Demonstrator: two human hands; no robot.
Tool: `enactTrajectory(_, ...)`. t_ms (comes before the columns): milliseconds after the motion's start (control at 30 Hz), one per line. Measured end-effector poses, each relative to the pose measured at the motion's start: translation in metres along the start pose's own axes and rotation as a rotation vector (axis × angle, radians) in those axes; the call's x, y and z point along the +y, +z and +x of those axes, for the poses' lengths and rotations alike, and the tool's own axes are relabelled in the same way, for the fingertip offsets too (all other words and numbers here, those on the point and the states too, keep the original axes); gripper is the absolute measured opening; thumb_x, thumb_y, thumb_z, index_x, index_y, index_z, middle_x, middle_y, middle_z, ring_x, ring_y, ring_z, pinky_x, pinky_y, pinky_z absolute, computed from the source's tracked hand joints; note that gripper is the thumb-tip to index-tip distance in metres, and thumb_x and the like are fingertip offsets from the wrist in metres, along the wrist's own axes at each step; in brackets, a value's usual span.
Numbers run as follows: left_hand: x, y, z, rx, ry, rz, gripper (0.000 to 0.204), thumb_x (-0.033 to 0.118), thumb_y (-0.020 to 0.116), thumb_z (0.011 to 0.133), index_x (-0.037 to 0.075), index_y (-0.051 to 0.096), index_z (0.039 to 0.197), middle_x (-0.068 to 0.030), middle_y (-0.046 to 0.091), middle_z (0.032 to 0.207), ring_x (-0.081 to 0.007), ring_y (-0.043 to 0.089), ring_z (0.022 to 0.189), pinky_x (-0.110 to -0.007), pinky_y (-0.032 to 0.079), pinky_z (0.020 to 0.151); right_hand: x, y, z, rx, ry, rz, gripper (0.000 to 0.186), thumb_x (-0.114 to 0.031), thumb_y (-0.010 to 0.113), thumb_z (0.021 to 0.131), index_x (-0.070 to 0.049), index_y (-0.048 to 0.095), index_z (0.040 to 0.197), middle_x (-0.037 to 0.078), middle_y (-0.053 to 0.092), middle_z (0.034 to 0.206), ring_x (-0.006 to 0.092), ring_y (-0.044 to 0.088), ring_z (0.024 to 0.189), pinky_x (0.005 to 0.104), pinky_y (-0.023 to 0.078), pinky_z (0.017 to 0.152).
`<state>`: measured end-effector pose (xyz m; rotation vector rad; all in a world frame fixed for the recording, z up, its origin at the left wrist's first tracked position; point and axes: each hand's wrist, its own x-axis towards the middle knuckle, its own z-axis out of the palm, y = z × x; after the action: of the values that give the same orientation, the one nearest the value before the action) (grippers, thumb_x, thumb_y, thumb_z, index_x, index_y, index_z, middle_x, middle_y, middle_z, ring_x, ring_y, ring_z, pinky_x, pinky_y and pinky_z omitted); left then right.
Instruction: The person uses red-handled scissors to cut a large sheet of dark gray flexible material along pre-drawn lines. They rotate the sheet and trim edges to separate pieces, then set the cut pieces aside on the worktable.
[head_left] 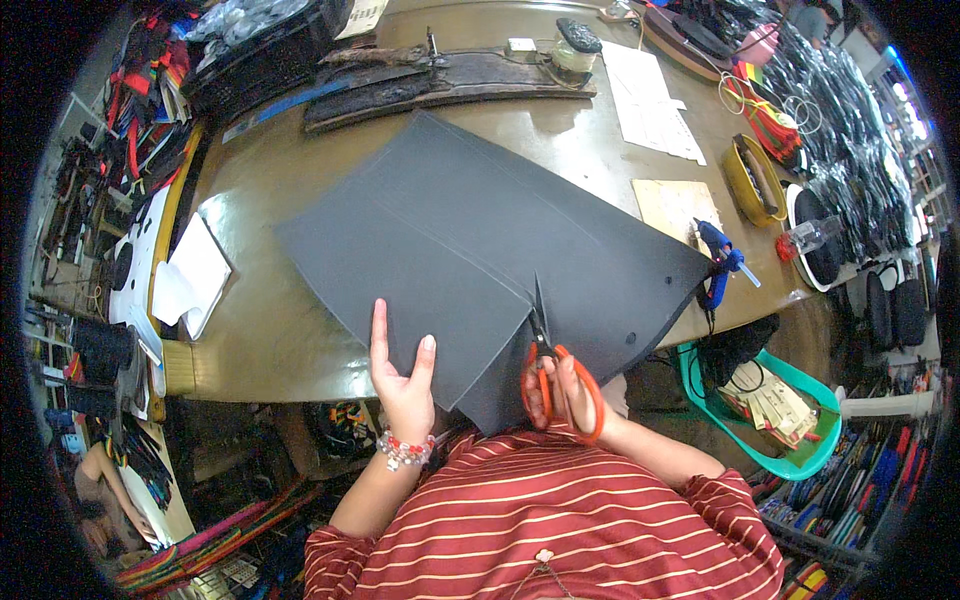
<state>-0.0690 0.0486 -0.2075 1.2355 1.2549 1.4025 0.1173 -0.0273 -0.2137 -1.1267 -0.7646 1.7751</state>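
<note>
A black sheet (440,230) lies across the brown table (265,335), its near corner overhanging the edge. The right hand (575,398) grasps the orange-handled scissors (541,340) at the sheet, while the left hand (405,392) spreads loosely over its near side (a beaded bracelet (405,449) circles that wrist). A blue glue gun (713,262) rests beside the right corner.
</note>
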Motion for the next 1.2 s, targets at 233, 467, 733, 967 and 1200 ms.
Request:
enactTrajectory(233, 0.009, 0.006, -0.013, 0.039, 0.049, -0.023, 0.062, -0.002, 0.058, 0.078, -0.003, 0.029, 0.133, -0.0144, 0.028, 0.138, -0.0209, 0.025, 0.128, -0.031, 0.020, 0.104, 0.004, 0.025, 0.020, 0.057, -0.094, 0.140, 0.067, -0.070, 0.023, 0.079, -0.006, 0.042, 0.086, 0.005, 0.044, 0.071, 0.0151, 0.046, 0.061, 0.0262, 0.041, 0.054)
enactTrajectory(467, 0.008, 0.003, -0.014, 0.071, 0.018, -0.121, 0.063, -0.002, 0.057, 0.078, -0.003, 0.028, 0.133, -0.0138, 0.027, 0.139, -0.0209, 0.024, 0.128, -0.031, 0.019, 0.104, -0.003, 0.035, 0.023, 0.059, -0.093, 0.125, 0.071, -0.074, 0.022, 0.077, -0.005, 0.040, 0.082, 0.005, 0.043, 0.070, 0.0164, 0.046, 0.059, 0.0280, 0.042, 0.054)
enactTrajectory(733, 0.006, -0.001, -0.012, 0.076, 0.051, -0.018, 0.063, -0.003, 0.057, 0.077, -0.002, 0.029, 0.133, -0.0142, 0.028, 0.139, -0.0217, 0.025, 0.128, -0.031, 0.019, 0.104, 0.012, 0.018, 0.022, -0.097, -0.116, 0.175, 0.056, -0.065, 0.031, 0.082, -0.010, 0.043, 0.087, 0.000, 0.043, 0.067, 0.0125, 0.045, 0.057, 0.0248, 0.041, 0.049)
enactTrajectory(967, 0.007, -0.004, -0.008, 0.062, 0.021, -0.061, 0.063, -0.004, 0.058, 0.075, -0.002, 0.031, 0.132, -0.0142, 0.031, 0.137, -0.0216, 0.027, 0.127, -0.031, 0.021, 0.103, 0.002, 0.004, 0.007, 0.006, 0.022, 0.036, 0.051, -0.060, 0.040, 0.083, -0.010, 0.043, 0.077, 0.000, 0.042, 0.061, 0.0105, 0.042, 0.046, 0.0231, 0.036, 0.039)
enactTrajectory(1200, 0.000, -0.016, 0.004, -0.027, 0.024, -0.002, 0.064, -0.002, 0.061, 0.073, -0.002, 0.033, 0.131, -0.0141, 0.032, 0.137, -0.0219, 0.027, 0.128, -0.033, 0.018, 0.105, -0.059, -0.038, -0.003, -0.287, 0.147, -0.293, 0.063, -0.061, 0.027, 0.086, -0.003, 0.052, 0.082, 0.000, 0.046, 0.054, 0.0089, 0.047, 0.043, 0.0214, 0.035, 0.038)
